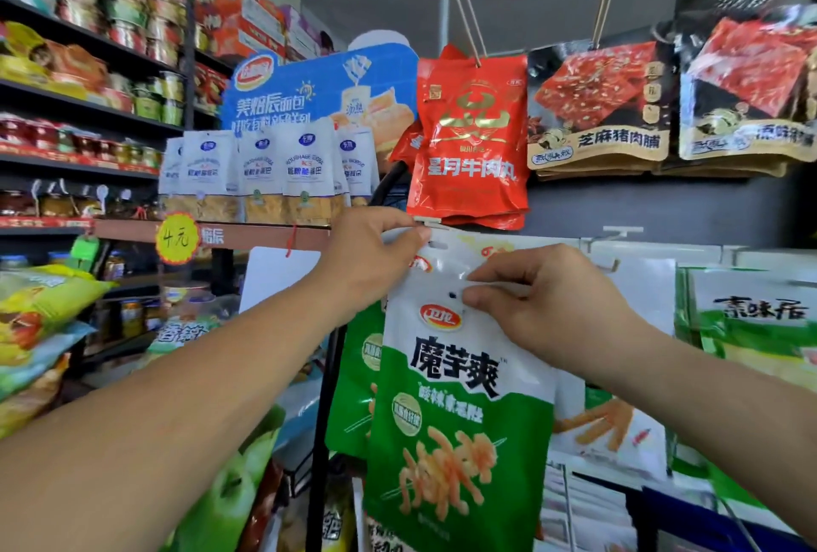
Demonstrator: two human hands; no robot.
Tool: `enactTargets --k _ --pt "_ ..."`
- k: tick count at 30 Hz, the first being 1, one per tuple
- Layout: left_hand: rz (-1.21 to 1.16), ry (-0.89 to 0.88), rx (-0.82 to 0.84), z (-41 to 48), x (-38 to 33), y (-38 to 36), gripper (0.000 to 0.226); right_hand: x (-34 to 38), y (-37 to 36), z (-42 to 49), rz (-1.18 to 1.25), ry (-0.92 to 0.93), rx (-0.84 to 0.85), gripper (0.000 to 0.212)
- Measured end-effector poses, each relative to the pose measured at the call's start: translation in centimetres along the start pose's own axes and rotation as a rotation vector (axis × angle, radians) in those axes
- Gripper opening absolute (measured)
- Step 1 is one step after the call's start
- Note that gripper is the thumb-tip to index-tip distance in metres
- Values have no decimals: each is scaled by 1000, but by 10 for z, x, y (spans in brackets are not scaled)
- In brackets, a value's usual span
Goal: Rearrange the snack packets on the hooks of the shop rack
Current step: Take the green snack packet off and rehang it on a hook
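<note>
A green-and-white snack packet hangs in front of the rack, and my right hand pinches its white top edge between thumb and fingers. Behind it hangs another green-and-white packet. My left hand reaches up and pinches the top of that rear packet right at the white hook tip. Above the hook hangs a stack of red packets. The rest of the hook is hidden by the packets and my fingers.
Brown jerky packets hang at the upper right. White packets and green-labelled ones hang to the right. A blue bread display with white bags stands behind. Shelves of jars fill the left.
</note>
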State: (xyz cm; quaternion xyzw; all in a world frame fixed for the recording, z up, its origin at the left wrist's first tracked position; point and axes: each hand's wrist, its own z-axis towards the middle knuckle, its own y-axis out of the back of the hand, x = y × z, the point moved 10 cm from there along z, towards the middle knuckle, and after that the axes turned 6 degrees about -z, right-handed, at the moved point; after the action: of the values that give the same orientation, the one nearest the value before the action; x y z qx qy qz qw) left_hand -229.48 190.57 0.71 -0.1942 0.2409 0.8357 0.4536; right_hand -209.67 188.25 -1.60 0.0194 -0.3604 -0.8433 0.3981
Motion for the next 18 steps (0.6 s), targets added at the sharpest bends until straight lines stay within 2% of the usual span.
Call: enactTargets --k 6,10,15,18 --pt "-70 124 45 5 12 -7 9 -7 4 7 44 -23 -16 18" --pt "-21 168 9 10 27 0 6 -14 2 9 48 -40 0 15" --pt "18 216 65 18 36 -18 12 -22 1 13 24 -45 -16 13" --pt "24 257 -7 26 44 -16 6 -30 2 17 65 -68 -18 11"
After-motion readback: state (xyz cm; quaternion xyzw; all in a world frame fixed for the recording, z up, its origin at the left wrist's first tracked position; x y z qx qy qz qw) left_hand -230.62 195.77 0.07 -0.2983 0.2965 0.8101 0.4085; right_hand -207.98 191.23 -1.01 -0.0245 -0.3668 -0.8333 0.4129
